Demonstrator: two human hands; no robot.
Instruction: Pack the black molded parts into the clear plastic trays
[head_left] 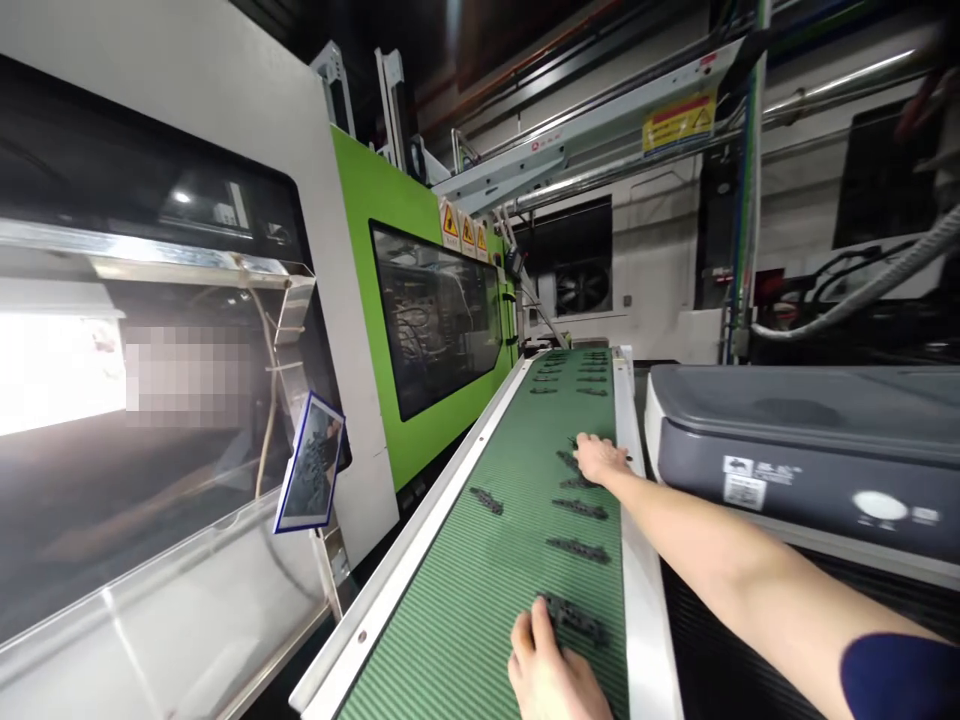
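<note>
My left hand (pixel 551 665), at the bottom of the view, has its fingers bent against the near end of a dark, ribbed plastic part (pixel 577 618). Farther up the green conveyor belt (pixel 450 590), my right hand (pixel 598 460) reaches in from the right, its fingers closed over another dark part; only small ends of that one show. Between the hands lie more such parts, among them one crosswise (pixel 579 550) and another beyond it (pixel 580 509). A single part (pixel 487 500) rests apart toward the belt's left side.
Dark parts (pixel 592 379) lie in two rows at the belt's far end. Metal rails (pixel 646 610) edge the belt. A green and white machine (pixel 360 300) with windows stands left, a picture card (pixel 311 465) on it. At right is a grey-lidded unit (pixel 810 430).
</note>
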